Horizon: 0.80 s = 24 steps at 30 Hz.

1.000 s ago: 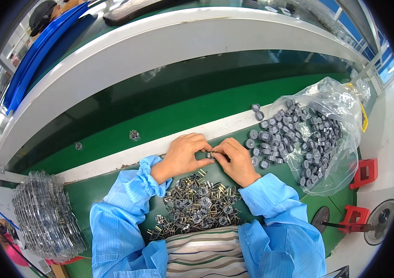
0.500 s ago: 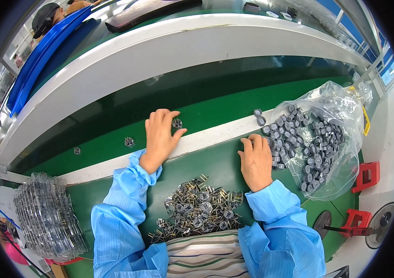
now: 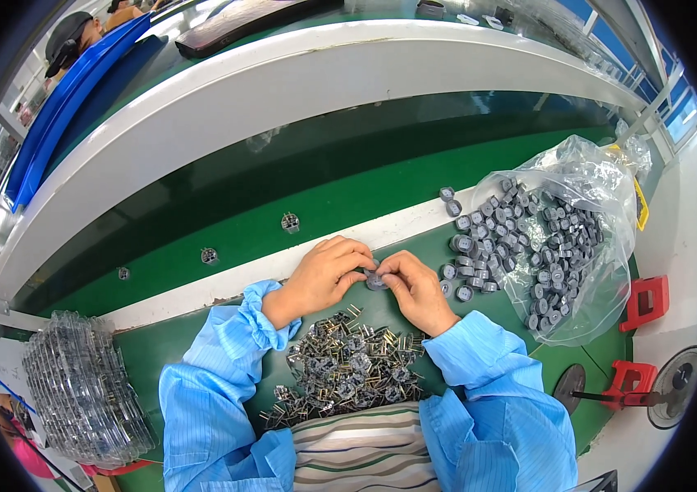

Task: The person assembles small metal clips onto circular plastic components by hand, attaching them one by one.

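Note:
My left hand and my right hand meet over the front of the table. Between their fingertips is a small round grey plastic piece, pinched from both sides and partly covered by the fingers. Just in front of my body lies a heap of small dark and clear parts with brass pins. Right of my right hand, many round grey plastic pieces spill from a clear plastic bag. Beyond my left hand, a small round part sits on the green belt.
Two more small parts sit farther left along the belt. A white rail divides belt from table. Stacked clear plastic trays stand at the left. Red stools and a fan are at the right. Another person is at the far left.
My left hand has left the belt part and come right and nearer. My right hand has moved left from the grey pieces. Both now grip one. The belt parts sit slightly farther left.

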Tool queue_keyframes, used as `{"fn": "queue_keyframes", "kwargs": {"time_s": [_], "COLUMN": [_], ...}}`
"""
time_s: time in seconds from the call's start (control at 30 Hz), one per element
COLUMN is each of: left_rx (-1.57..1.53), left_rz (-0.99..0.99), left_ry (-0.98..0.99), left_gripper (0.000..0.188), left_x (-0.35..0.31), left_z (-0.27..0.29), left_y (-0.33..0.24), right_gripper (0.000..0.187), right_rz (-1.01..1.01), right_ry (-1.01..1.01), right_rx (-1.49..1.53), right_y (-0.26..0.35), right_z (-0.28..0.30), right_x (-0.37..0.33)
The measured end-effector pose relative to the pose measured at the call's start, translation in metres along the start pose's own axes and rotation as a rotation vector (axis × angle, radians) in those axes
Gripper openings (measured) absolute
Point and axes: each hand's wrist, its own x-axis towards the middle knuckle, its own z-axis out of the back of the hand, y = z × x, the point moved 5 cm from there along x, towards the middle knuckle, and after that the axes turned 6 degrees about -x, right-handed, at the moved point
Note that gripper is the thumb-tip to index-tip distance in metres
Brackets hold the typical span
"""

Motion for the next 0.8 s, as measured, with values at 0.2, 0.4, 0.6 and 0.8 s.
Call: {"fn": "queue_keyframes", "kwargs": {"time_s": [0.2, 0.4, 0.6, 0.8], "left_rx": [-0.02, -0.03, 0.071, 0.222], "left_rz": [0.063, 0.068, 0.036, 0.178], "left_ry": [0.002, 0.047, 0.029, -0.017], "left_gripper": [0.033, 0.029, 0.023, 0.023], "left_x": [0.001, 0.002, 0.0, 0.0], "left_z": [-0.003, 0.0, -0.001, 0.005], "left_y": [0.0, -0.006, -0.005, -0.006], "right_gripper": [0.019, 0.031, 0.026, 0.017], "right_rz": [-0.075, 0.077, 0.018, 0.226], "right_ry": [-0.006, 0.046, -0.042, -0.202], "right_rx": [0.152, -0.067, -0.013, -0.268], "right_y": [-0.002, 0.019, 0.004, 0.023], "right_z": [-0.002, 0.003, 0.003, 0.013], "right_x": [0.001, 0.003, 0.002, 0.001]}}
